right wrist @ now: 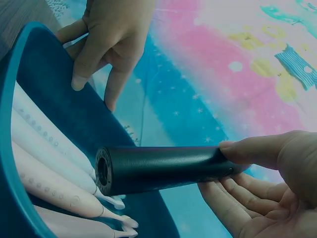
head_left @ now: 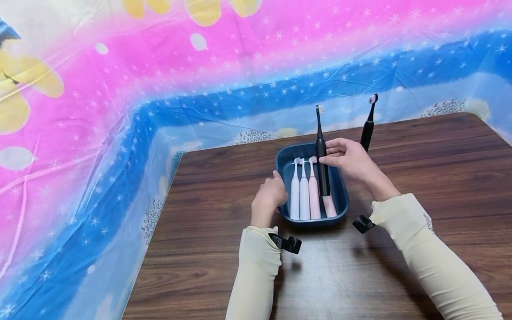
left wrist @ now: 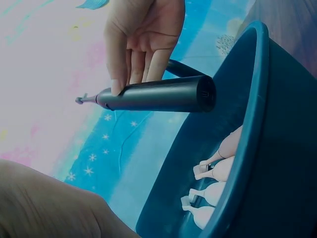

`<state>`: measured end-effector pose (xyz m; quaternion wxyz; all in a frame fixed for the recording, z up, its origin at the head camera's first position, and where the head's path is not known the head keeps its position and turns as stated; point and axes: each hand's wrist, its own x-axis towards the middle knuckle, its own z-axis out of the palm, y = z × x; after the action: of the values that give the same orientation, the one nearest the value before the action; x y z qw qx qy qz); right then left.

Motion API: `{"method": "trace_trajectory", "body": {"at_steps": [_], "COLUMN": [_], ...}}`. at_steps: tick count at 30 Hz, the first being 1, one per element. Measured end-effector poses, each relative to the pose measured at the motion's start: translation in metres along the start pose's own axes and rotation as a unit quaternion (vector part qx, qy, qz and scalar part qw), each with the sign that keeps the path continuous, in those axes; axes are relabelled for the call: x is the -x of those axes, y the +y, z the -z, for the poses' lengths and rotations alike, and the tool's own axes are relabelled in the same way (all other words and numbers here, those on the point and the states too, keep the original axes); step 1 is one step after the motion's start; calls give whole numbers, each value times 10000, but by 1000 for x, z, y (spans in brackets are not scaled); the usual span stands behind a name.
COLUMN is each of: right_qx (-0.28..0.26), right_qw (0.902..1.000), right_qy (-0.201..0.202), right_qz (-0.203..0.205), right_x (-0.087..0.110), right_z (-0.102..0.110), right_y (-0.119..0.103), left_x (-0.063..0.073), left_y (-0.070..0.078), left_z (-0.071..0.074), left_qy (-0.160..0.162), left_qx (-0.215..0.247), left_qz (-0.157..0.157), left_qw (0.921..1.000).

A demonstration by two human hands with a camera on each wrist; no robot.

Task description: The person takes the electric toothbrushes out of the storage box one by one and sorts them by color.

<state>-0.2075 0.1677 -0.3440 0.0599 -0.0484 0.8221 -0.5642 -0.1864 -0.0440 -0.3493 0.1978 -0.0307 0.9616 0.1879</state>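
Observation:
My right hand (head_left: 352,162) pinches a black electric toothbrush (head_left: 322,153) between thumb and fingers. The toothbrush is held head up over the right side of a dark blue plastic bin (head_left: 342,209); in the right wrist view its round base hangs above the bin's contents. At the bin's left side my left hand (head_left: 270,194) grips the rim, its thumb against the inner wall in the right wrist view. Inside lie two white electric toothbrushes (head_left: 294,199) and two pink ones (head_left: 314,198), side by side. The black toothbrush partly covers the rightmost pink one.
Another black electric toothbrush (head_left: 367,131) stands upright on the wooden table (head_left: 432,178), behind my right hand. A colourful patterned cloth (head_left: 240,53) hangs beyond the table's far and left edges. Each wrist carries a black camera mount (head_left: 286,243).

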Motion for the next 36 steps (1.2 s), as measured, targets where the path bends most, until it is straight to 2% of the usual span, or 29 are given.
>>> {"method": "trace_trajectory", "body": {"at_steps": [19,29,36], "right_qx": [154,539,578], "right_qw": [9952,9839,9792], "right_qy": [949,1589,1822], "right_qz": [205,608,681], "right_x": [8,12,13], "right_z": [23,33,41], "right_y": [2,8,13], "left_x": [0,-1,1], "left_y": [0,2,3], "left_z": [-1,-1,0], "left_qy": [48,1,-27], "left_qx": [38,-198,-78], "left_qz": [11,48,108], "left_qw": [10000,9998,9999]}}
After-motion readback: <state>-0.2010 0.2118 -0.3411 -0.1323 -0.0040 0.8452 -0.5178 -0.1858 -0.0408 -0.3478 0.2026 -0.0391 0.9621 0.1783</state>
